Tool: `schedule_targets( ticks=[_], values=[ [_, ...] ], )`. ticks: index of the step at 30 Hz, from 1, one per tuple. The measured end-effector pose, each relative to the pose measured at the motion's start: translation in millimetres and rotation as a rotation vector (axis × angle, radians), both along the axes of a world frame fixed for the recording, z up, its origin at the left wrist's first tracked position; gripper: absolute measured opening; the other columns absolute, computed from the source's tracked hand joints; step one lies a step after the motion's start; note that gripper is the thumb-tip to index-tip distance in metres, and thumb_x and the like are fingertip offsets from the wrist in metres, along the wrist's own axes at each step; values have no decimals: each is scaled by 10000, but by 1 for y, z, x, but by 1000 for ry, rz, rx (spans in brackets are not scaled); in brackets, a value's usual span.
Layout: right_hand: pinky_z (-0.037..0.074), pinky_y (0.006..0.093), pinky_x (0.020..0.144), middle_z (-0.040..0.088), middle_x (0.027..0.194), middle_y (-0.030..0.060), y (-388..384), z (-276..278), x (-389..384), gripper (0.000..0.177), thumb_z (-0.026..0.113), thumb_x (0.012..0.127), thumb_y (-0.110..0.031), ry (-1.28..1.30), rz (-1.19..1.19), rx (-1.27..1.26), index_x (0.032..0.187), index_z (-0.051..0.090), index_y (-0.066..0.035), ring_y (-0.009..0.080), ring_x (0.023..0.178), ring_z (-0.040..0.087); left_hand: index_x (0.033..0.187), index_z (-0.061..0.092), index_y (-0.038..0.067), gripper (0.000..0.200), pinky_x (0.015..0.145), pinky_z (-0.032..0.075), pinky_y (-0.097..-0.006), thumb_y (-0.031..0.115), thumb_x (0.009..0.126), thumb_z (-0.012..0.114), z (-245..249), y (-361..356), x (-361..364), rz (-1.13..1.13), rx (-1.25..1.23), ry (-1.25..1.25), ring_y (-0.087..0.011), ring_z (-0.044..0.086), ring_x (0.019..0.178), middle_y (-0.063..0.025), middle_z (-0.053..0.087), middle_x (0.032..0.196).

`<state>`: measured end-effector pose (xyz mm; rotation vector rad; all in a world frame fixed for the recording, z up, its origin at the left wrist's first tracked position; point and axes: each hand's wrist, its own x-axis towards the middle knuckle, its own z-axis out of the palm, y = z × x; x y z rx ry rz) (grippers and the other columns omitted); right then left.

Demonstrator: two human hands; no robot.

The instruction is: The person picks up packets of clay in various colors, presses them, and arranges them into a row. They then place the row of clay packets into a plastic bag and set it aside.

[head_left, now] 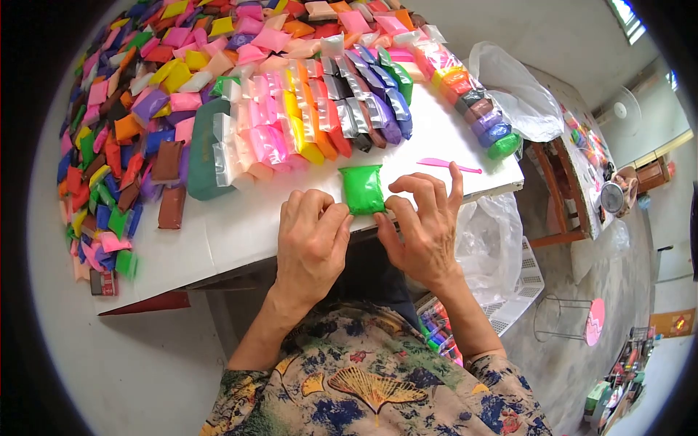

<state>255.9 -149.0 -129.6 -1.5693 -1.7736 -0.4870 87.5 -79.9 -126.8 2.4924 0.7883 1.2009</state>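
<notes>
A small green packet, shiny and pillow-shaped, lies near the front edge of the white table. At its lower left corner, my left hand pinches it between thumb and bent fingers. My right hand grips the lower right corner with thumb and index finger, its other fingers raised. Just beyond that hand lies a slim pink plastic tool. Behind the green packet stand rows of packets sorted by colour, among them yellow packets and purple packets. A dark green case borders the rows on the left.
Loose coloured packets are heaped across the table's left and back. A long clear bag of coloured packets lies at the right, beside a crumpled plastic bag. Below the table edge is a white basket. A pink-topped stool stands farther right.
</notes>
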Motion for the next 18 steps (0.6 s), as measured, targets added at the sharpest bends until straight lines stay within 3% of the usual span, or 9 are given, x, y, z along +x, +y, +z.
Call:
schedule_targets(
  ticks=[6,11,18],
  values=[
    [255,616,1131,591,1033,53,5,-5,1,205,747,729,-42,-21,45,38,869,599,-66,269,1040,582,830,576,14,113,771,416,-426,-1,790,680,4,0,-2,6,-5,49,-301,506,857,-111,502,893],
    [282,587,1103,560,996,47,5,-8,-6,171,699,754,-39,55,54,53,859,564,-48,248,1010,569,834,568,5,108,778,418,-427,-42,770,642,-1,2,5,-20,-61,-61,-315,514,860,-118,524,911],
    [401,451,893,564,970,68,1,-13,-12,184,701,745,-19,118,3,62,866,564,-43,271,957,560,839,548,-9,128,781,431,-435,-76,758,622,-12,-6,14,53,-5,-164,-340,536,881,-137,582,1000]
  ],
)
